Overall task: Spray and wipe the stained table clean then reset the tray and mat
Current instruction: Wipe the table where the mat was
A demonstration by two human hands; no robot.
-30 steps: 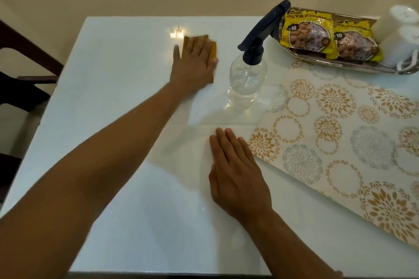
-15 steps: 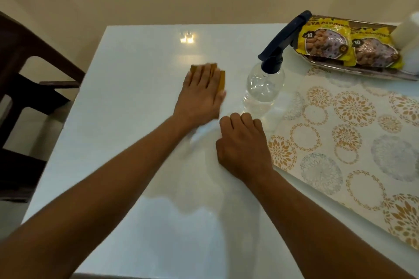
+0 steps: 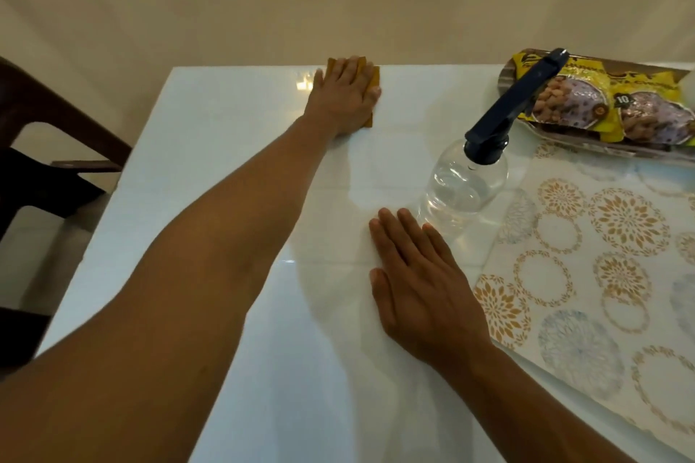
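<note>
Landmark: the spray bottle, standing upright on the white table, nozzle head tilted toward the far right.
Cloth: an orange-brown cloth lies flat at the table's far edge, well to the far left of the bottle, mostly hidden under a hand.
Left hand: the left hand is spread flat, palm down, pressing the cloth against the table; arm stretched nearly full.
Right hand: the right hand lies flat, fingers together and pointing away from the person, just on the near side of the bottle, fingertips almost at its base, holding nothing.
Key relation: the cloth is already at the far rim, so the wiping stroke can only come back toward the person, probably along the line of the left forearm, passing left of the bottle.
Nearer hand: the right hand is far closer to the bottle; the left owns the cloth.
Mat: the patterned mat lies right of the bottle, its corner just beside the right hand.
Tray: the tray with snack packets sits beyond and right of the bottle.
Change: half a second ago the cloth was level with the bottle and the right hand was curled; now the cloth has reached the far edge and that hand is flattened.
</note>
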